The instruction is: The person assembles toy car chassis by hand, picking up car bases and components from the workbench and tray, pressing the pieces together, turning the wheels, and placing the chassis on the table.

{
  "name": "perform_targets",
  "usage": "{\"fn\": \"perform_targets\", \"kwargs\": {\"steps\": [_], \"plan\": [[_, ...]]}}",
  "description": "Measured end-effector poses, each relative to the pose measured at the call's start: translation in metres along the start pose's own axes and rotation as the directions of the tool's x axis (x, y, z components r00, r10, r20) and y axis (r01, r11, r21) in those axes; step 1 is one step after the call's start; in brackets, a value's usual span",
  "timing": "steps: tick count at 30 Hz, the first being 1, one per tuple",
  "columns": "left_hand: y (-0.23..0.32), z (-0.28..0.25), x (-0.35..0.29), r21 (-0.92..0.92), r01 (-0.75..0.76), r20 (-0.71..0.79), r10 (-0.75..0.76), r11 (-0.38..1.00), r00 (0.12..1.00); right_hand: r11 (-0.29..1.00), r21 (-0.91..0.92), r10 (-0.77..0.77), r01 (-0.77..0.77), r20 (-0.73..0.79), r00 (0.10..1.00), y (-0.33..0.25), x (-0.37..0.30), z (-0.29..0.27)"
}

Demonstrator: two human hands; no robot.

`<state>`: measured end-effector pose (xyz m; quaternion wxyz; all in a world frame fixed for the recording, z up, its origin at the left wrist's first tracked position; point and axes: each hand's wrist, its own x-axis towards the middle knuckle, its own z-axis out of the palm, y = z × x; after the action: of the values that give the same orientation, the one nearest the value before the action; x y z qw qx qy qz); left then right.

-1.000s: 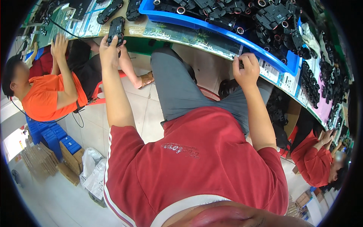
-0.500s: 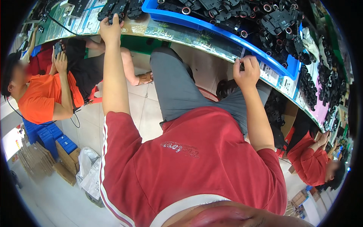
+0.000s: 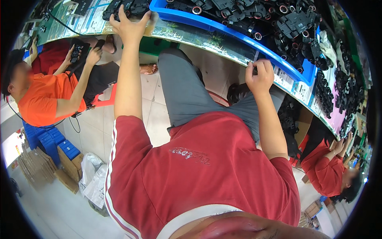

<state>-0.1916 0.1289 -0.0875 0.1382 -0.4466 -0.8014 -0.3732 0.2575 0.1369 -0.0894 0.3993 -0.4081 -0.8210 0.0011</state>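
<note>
My left hand point(image 3: 130, 28) is at the table's near edge with its fingers and thumb spread apart. Its fingertips reach the near side of the black toy car chassis point(image 3: 137, 6), which lie side by side; no firm grip on one shows. My right hand point(image 3: 260, 76) rests at the table edge in front of the blue tray point(image 3: 223, 28), its fingers curled in. A small dark bit shows between its thumb and fingers, too hidden to name. Several black chassis with red-ringed wheels point(image 3: 294, 24) are heaped in the tray.
Black parts point(image 3: 324, 93) lie in rows right of the tray. A black cable point(image 3: 63, 24) crosses the table at the left. A person in orange point(image 3: 43, 99) sits at left holding a black part; another in red point(image 3: 324, 171) works at right. Blue boxes point(image 3: 51, 141) stand on the floor.
My left hand has shifted right along the chassis and its fingers have spread. The right hand has stayed put. The person in orange has lowered and parted their hands.
</note>
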Motion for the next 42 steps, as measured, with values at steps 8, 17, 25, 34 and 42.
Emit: {"fn": "perform_targets", "kwargs": {"steps": [8, 17, 25, 34, 42], "plan": [[-0.006, -0.008, 0.003, -0.019, -0.01, 0.05, 0.011, 1.0, 0.999, 1.0, -0.008, -0.024, 0.024, -0.015, 1.0, 0.0, 0.002, 0.002], [0.029, -0.002, -0.153, -0.334, 0.007, 0.11, 0.032, 0.943, 0.993, 1.0, -0.004, -0.013, 0.013, -0.019, 1.0, -0.001, -0.001, 0.001], [-0.019, -0.043, -0.186, -0.265, 0.225, 0.17, -0.184, 0.938, 0.968, 0.998, 0.056, -0.037, 0.037, -0.006, 0.999, -0.003, 0.001, -0.002], [-0.024, -0.216, -0.049, 0.437, -0.264, -0.087, 0.333, 0.86, 0.939, 0.999, 0.041, -0.018, 0.018, -0.011, 1.0, -0.001, -0.001, -0.003], [0.013, -0.196, -0.006, -0.039, -0.248, 0.399, 0.243, 0.968, 0.884, 0.998, 0.063, -0.018, 0.019, -0.015, 1.0, -0.001, -0.001, -0.003]]}}
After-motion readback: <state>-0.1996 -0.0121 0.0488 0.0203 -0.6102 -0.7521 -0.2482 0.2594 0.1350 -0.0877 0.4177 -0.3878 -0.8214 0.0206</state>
